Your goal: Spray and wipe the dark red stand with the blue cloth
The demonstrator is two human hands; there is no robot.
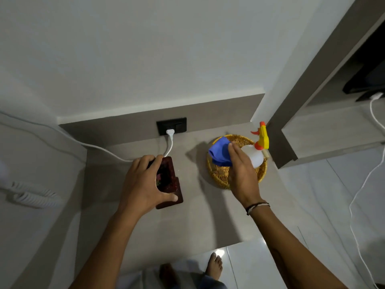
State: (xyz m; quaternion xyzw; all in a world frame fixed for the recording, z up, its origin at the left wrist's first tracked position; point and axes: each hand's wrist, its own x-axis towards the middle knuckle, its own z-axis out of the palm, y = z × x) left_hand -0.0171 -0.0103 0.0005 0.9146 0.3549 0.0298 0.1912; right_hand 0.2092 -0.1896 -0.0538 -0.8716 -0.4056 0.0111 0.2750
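The dark red stand (169, 185) lies on the grey tabletop (200, 222) just left of centre. My left hand (143, 182) grips it, fingers over its far end and thumb at its near edge. To the right sits a round wicker basket (220, 178) holding the crumpled blue cloth (219, 152) and a white spray bottle (255, 156) with a yellow and orange trigger head. My right hand (242, 172) reaches into the basket with its fingers straight, fingertips touching the blue cloth, palm partly covering the bottle's body.
A black wall socket (171, 125) with a white plug and cable (169, 148) sits behind the stand. A coiled white cord (31, 193) lies at the left. Another white cable (366, 184) hangs at the right over the tiled floor. My bare foot (214, 265) shows below the table edge.
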